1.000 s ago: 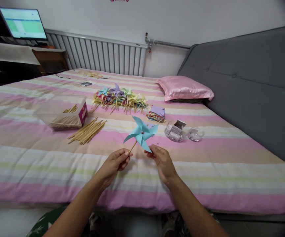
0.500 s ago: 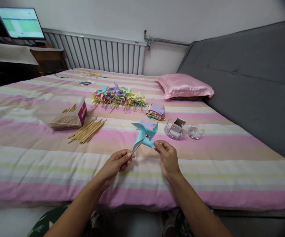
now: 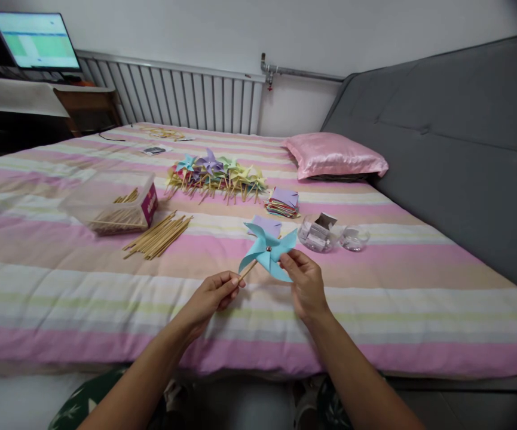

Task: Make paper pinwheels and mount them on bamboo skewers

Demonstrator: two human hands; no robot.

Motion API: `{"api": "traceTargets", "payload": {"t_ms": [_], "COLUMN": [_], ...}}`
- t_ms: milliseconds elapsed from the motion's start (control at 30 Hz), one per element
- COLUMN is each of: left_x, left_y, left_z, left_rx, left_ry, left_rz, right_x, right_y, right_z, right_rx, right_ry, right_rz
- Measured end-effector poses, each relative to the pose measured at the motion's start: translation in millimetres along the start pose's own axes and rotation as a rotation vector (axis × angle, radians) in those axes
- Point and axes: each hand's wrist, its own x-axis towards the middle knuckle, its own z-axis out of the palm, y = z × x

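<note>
A light blue paper pinwheel [image 3: 263, 255] is held above the near part of the bed, a small metal pin at its centre. My left hand [image 3: 219, 291] is closed round the lower end of its wooden stick. With thumb and fingers, my right hand [image 3: 303, 280] pinches the edge of the right-hand blade; the fingertips behind the paper are hidden. Just beyond the pinwheel lies a purple paper piece [image 3: 268, 225], partly covered by it. To the right stand a clear round container [image 3: 315, 237] with a printed label inside and a smaller clear dish [image 3: 354, 239].
Bare sticks [image 3: 159, 237] lie at the left beside a clear plastic box [image 3: 106, 200] holding more. Finished pinwheels [image 3: 217, 173] are heaped farther back, near a stack of coloured paper [image 3: 282, 203]. A pink pillow [image 3: 334, 154] rests by the grey headboard [image 3: 446, 131].
The blue pinwheel's blades have turned a little clockwise. My right hand has shifted its pinch on the paper, while my left hand stays in place on the stick.
</note>
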Motion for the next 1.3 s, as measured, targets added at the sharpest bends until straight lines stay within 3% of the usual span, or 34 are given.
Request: {"api": "traceTargets", "payload": {"t_ms": [167, 400, 600, 800, 933, 1100, 1300], "left_x": [-0.3, 0.6, 1.0, 2.7, 3.0, 3.4, 2.8], "left_y": [0.1, -0.9, -1.4, -2.3, -7.1, -15.0, -19.2], "left_z": [1.1, 1.7, 1.6, 1.4, 8.6, 22.5, 31.1], "left_rx": [-0.003, 0.035, -0.003, -0.092, -0.082, -0.094, -0.094], "left_ry": [-0.024, -0.034, 0.0, 0.065, 0.028, -0.034, -0.027], "left_rz": [-0.009, -0.024, -0.003, 0.059, 0.054, 0.019, 0.026], "right_x": [0.9, 9.5, 8.1, 1.0, -3.7, -3.6, -3.5], "right_y": [-0.5, 3.3, -1.9, 1.7, 6.8, 13.0, 14.6], "right_z": [-0.5, -8.3, -9.3, -2.6, 4.8, 5.4, 4.2], "right_rx": [-0.004, 0.019, 0.07, 0.075, 0.04, 0.107, 0.12], "right_ry": [0.006, 0.125, 0.118, -0.044, -0.132, -0.013, 0.128], "right_rz": [-0.041, -0.052, -0.053, -0.019, -0.006, -0.039, -0.036]}}
